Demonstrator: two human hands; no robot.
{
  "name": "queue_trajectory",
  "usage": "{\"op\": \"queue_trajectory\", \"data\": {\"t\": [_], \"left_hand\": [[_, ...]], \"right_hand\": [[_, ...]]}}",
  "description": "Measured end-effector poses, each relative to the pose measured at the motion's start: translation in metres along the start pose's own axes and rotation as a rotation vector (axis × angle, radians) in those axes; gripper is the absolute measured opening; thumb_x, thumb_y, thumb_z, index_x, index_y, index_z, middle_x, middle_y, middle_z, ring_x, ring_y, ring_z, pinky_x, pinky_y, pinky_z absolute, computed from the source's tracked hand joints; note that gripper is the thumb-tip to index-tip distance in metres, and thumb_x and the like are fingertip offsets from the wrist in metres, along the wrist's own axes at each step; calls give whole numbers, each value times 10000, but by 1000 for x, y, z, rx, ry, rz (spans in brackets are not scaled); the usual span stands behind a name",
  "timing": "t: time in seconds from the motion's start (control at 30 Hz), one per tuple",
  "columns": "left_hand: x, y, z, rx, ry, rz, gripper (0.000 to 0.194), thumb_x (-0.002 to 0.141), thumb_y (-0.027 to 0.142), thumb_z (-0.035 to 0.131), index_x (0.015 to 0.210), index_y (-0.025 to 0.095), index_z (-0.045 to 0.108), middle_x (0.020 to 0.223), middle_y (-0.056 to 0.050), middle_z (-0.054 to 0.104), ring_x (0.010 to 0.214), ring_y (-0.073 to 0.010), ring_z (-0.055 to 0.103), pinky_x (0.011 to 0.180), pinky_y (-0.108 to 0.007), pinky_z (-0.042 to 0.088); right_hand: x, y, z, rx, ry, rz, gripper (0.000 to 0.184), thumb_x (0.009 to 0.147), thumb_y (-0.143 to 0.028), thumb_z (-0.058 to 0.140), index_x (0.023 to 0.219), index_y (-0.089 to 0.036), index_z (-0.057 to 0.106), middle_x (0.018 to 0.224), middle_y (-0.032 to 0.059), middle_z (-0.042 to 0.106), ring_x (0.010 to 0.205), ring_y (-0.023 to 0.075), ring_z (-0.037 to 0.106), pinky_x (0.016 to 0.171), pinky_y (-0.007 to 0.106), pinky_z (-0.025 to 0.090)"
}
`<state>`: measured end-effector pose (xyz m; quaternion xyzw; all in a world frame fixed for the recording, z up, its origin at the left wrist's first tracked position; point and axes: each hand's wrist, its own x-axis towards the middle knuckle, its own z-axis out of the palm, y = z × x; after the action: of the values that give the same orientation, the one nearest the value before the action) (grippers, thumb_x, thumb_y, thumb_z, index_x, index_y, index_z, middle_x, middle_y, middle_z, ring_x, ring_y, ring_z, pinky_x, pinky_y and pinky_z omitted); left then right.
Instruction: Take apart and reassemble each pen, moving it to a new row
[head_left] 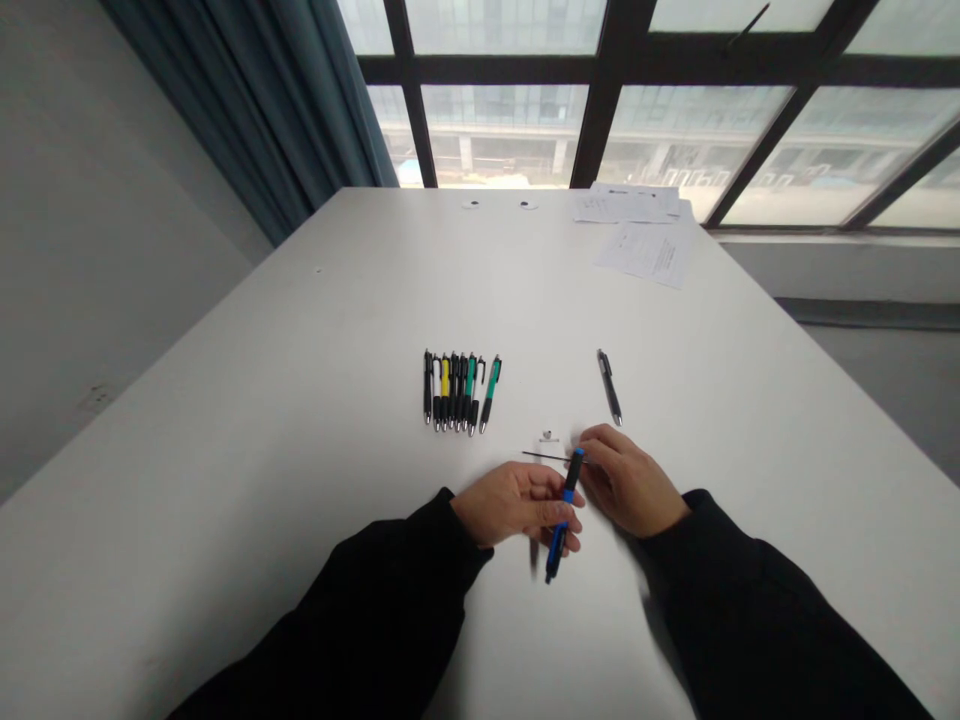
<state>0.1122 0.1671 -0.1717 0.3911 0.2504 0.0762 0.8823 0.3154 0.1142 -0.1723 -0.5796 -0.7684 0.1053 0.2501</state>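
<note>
My left hand [525, 505] is closed around a blue and black pen [559, 540], which slants with its blue-tipped end up toward my right hand. My right hand [630, 480] is just beyond it, fingers pinched on a thin dark pen refill [544, 455] that points left above the table. Behind the refill lies a small metallic and white item [548, 440], too small to make out. Farther back, several click pens [452, 392] lie side by side, in black, white, yellow and green. A green and black pen [491, 393] rests slightly apart at their right.
A lone black pen [610, 387] lies beyond my right hand. Printed papers [637, 235] are at the table's far right corner. The white table [225, 420] reaches toward the window, with a blue curtain [262, 100] at the left.
</note>
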Motion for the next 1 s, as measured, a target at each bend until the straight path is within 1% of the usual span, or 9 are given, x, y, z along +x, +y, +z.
{"op": "queue_trajectory", "data": {"t": [0.17,0.27,0.33,0.43,0.57,0.7,0.8,0.9,1.0], "left_hand": [[0,0,0,-10,-30,25,518,658,352,864,1067,132,634,799,-69,695,694,-204,718,706,-372,581],[-1,2,1,-19,-47,19,508,649,343,868,1048,135,631,789,-58,687,675,-201,718,699,-368,586],[-2,2,2,-8,-38,1,482,639,341,873,997,127,632,800,-56,682,661,-203,720,692,-365,588],[-3,3,2,8,-4,-18,468,628,340,876,954,122,621,812,-60,680,657,-216,723,681,-369,590],[-2,2,1,9,15,-20,472,623,344,878,945,121,615,796,-58,674,684,-227,726,677,-364,589],[-1,-1,1,2,23,-17,486,615,355,882,953,118,625,796,-60,674,680,-221,723,671,-356,586],[0,-2,0,-1,24,-14,492,615,358,882,962,113,634,809,-69,676,689,-226,724,674,-358,583],[0,-3,-1,4,27,-5,496,629,383,871,964,108,632,814,-79,677,679,-225,723,642,-339,580],[-1,-3,-1,15,22,-9,509,633,410,864,963,104,628,806,-79,675,662,-224,721,607,-323,579]], "right_hand": [[1,-3,0,-32,-47,-46,159,918,-137,445,863,-179,588,925,115,618,853,229,589,759,357,517],[-1,-5,2,33,-11,-20,140,904,-150,435,863,-180,565,866,110,614,808,234,571,738,377,504],[-3,-5,3,203,55,100,115,928,-225,450,885,-192,552,796,72,601,728,205,561,673,342,492],[-5,-1,3,656,137,312,143,907,-344,543,930,-203,555,721,19,575,624,161,545,578,294,467],[-7,8,-3,1167,109,497,194,819,-378,601,859,-189,608,651,17,565,519,150,511,478,298,421],[-11,16,-7,1281,130,563,234,721,-367,689,886,-214,624,702,33,593,583,176,562,478,305,423],[-10,18,-6,1331,182,574,295,699,-444,738,853,-227,612,644,8,535,542,150,505,444,277,384],[-5,18,-6,1423,300,597,323,710,-513,739,768,-228,598,607,-11,472,493,115,416,395,242,339],[0,16,-8,1612,439,643,291,667,-428,826,774,-237,635,718,-4,560,555,95,480,419,196,407]]}}
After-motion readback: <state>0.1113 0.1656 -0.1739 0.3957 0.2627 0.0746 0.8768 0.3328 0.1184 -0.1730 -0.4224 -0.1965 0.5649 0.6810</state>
